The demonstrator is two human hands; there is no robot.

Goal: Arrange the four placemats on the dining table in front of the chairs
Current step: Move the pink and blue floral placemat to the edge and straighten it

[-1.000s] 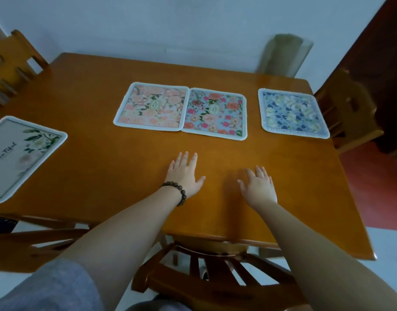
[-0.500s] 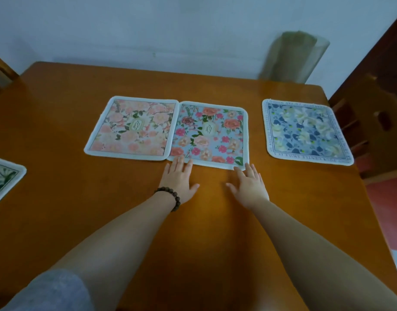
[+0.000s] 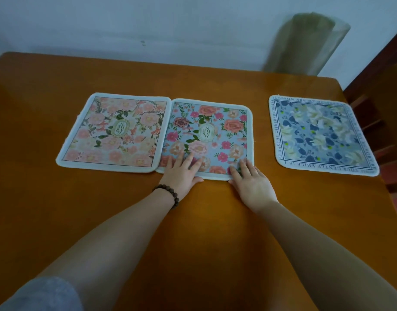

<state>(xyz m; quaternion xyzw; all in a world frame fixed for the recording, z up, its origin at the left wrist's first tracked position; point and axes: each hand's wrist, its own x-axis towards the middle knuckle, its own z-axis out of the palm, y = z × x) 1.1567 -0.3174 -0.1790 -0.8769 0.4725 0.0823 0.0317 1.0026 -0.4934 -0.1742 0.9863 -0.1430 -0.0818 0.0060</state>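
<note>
Three placemats lie in a row on the wooden dining table (image 3: pixel 58 216). A pale pink floral placemat (image 3: pixel 116 131) is on the left, and its right edge touches a blue placemat with pink roses (image 3: pixel 211 131) in the middle. A blue-and-white flower placemat (image 3: pixel 316 135) lies apart on the right. My left hand (image 3: pixel 181 171), with a bead bracelet on the wrist, rests flat on the middle mat's near left edge, thumb at the rim. My right hand (image 3: pixel 249 178) lies flat on its near right corner. The fourth mat is out of view.
A wooden chair (image 3: pixel 372 122) stands at the table's right side, beside the blue-and-white mat. A greenish roll (image 3: pixel 305 43) leans against the white wall behind the table's far right.
Both hands slid forward across the table and now lie on the middle placemat's near edge. My view moved closer, so the mat at the far left dropped out of view.
</note>
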